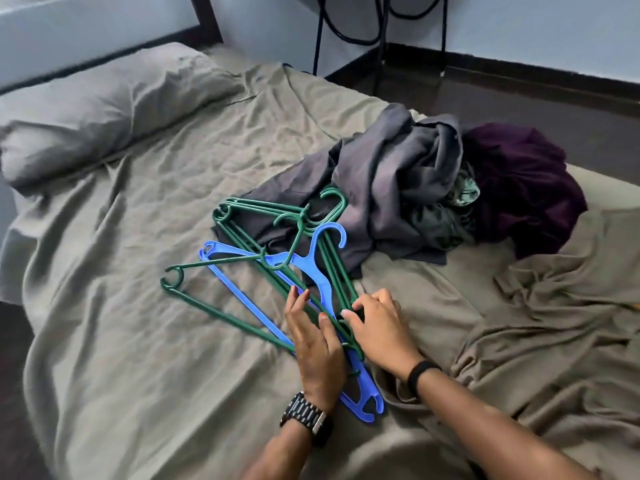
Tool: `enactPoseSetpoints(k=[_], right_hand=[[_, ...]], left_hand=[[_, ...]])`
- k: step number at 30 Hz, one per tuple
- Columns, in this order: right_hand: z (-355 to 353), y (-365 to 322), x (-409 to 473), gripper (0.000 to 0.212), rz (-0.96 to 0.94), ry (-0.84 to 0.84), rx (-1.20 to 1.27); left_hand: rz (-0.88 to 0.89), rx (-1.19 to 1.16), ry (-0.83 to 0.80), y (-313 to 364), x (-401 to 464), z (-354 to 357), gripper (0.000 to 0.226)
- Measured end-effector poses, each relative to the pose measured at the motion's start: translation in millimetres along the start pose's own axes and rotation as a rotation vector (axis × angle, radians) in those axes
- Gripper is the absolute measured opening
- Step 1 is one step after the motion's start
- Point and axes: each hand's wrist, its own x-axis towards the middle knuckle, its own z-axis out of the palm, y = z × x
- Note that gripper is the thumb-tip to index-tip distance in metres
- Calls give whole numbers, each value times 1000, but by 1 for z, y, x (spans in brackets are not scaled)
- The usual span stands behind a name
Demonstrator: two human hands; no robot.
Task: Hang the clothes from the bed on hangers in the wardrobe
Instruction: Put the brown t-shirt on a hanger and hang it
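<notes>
A tangle of hangers lies on the bed [145, 341]: several green hangers [221, 318] and a blue hanger [313, 271]. My left hand [317, 344] lies over their near ends, fingers stretched flat on the bars. My right hand [381, 327] curls its fingers round the green bars beside it. Behind the hangers sits a heap of clothes: a grey garment [391, 188], a dark green one [436, 223] and a purple one [523, 181]. No wardrobe is in view.
A pillow [104, 109] lies at the head of the bed, upper left. A loose olive sheet [554, 323] is bunched on the right. Black metal legs [381, 39] stand on the dark floor beyond the bed.
</notes>
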Motion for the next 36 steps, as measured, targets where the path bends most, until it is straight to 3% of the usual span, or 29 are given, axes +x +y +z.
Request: enactPoseSetpoints(k=[2,6,11,14,19,25,29,32,34,36], right_hand=[[-1,1,2,28,-21,50,4],[-3,3,1,48,-93,37,-94],[2,3,-11,50,-111,79,-166],[1,5,-20,54,-134,100,-279],[-10,10,-33,24,-252,178,-352],[-48,34,-56,10,-289,334,-92],[-85,62,-70,11,-338,547,14],[-111,92,-83,14,-267,722,124],[-124,112,-93,14,-205,807,214],[-136,133,-104,13,-121,871,300]], left_hand=[[-39,-14,1,1,0,1,41],[-101,-88,10,3,2,-1,40],[-359,-421,51,8,13,-8,43],[-416,-495,30,8,10,-9,41],[-452,-463,-4,22,4,-1,47],[-328,-307,-38,53,-4,14,50],[-94,-192,-68,76,-14,28,50],[73,-145,-43,98,-22,48,50],[37,-224,-59,113,-26,65,44],[-111,-372,-142,133,-34,86,39]])
